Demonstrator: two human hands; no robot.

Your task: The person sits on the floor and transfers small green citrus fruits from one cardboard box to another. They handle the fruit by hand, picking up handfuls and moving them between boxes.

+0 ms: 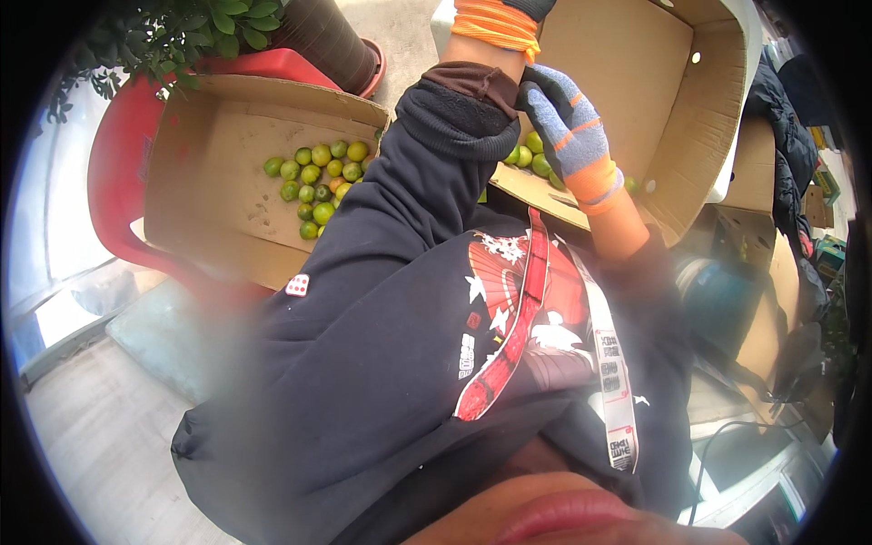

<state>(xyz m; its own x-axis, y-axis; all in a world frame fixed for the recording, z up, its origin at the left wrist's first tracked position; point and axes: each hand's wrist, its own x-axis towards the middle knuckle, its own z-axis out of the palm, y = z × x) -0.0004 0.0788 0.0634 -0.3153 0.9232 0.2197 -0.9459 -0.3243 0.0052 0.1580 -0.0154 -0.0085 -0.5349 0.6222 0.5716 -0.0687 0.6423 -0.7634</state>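
Observation:
My left hand (pixel 499 24) wears a knit work glove with an orange cuff and is cut off by the top edge, so its fingers are hidden. My right hand (pixel 569 129), in a blue-grey glove with orange stripes and dark fingers, grips the turned-back cuff of my left sleeve (pixel 470 95). Its fingertips are partly hidden at the wrist. Beyond both arms is a large cardboard box (pixel 613 61) with green citrus fruits (pixel 535 153) near its front wall. To the left, another cardboard box (pixel 211 143) contains many green and yellowish citrus fruits (pixel 320 174).
A red plastic chair (pixel 112 170) surrounds the left box. Behind it stand a brown plant pot (pixel 327 41) and a leafy plant (pixel 204 34). On the right are a blue-green container (pixel 722 306), more cardboard (pixel 783 293), a dark jacket (pixel 780 129) and a cable (pixel 708 449).

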